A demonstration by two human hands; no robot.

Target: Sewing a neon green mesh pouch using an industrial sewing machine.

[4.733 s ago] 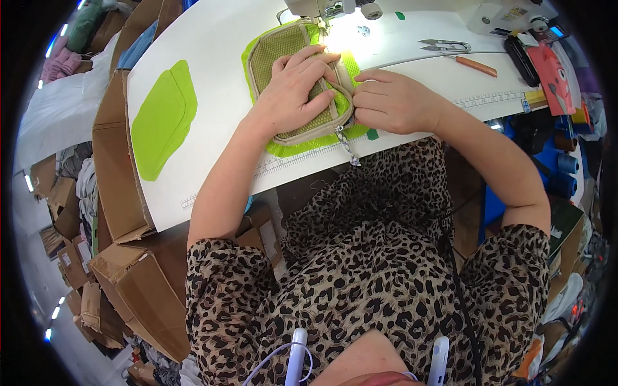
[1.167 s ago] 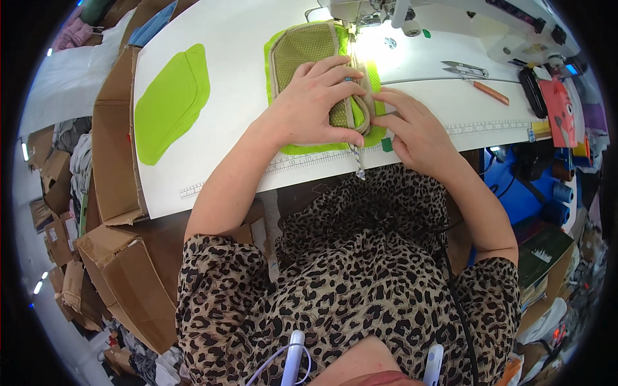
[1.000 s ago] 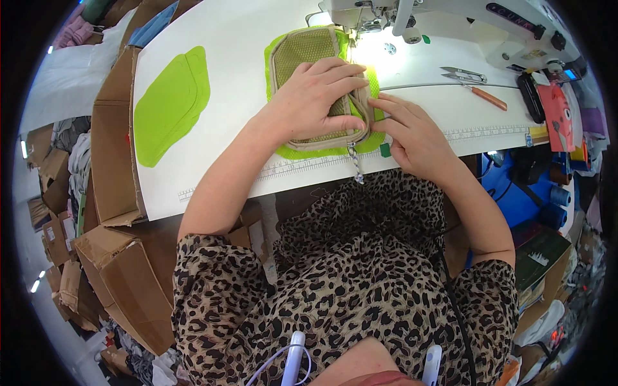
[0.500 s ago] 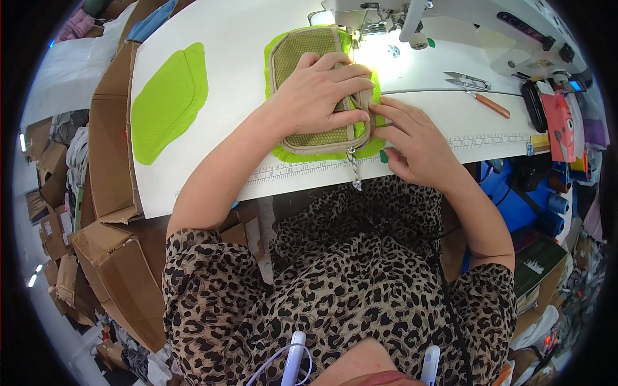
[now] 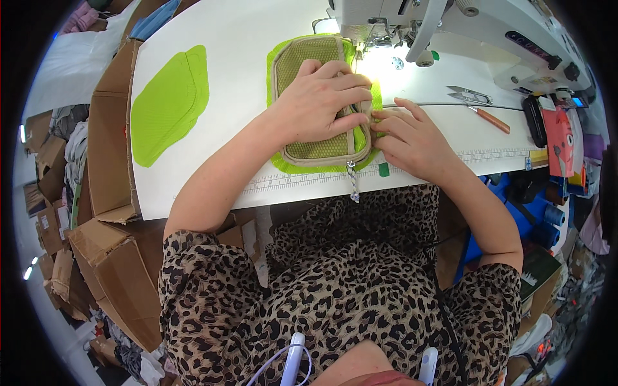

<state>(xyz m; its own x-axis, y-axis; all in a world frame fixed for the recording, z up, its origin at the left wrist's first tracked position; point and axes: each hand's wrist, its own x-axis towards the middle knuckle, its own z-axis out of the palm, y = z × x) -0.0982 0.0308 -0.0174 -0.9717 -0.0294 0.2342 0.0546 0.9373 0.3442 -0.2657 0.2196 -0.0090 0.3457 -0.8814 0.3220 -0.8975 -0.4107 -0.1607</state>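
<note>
A small olive mesh pouch (image 5: 309, 58) with beige binding lies on lime-green fabric (image 5: 271, 67). Its upper right edge is at the lit needle area of the sewing machine (image 5: 380, 22). A braided zipper pull (image 5: 354, 183) hangs from its lower edge past the table's front. My left hand (image 5: 318, 106) rests across the pouch, fingers spread and bent toward the right edge, thumb stretched out. Against that same right edge, my right hand (image 5: 412, 138) closes on the beige and green border. Its index finger is raised, and its thumb is mostly hidden.
A lime-green cut piece (image 5: 170, 106) with drawn lines lies left on the white table (image 5: 235, 58). Thread snips (image 5: 470, 95) and a wooden-handled tool (image 5: 492, 119) lie to the right. A printed ruler strip (image 5: 476, 156) follows the front edge. Cardboard boxes (image 5: 112, 141) stand at left.
The whole view has shifted slightly. My right index finger has lifted and the thumb has drawn in, uncovering the small green patch on the table. My left hand stays on the pouch.
</note>
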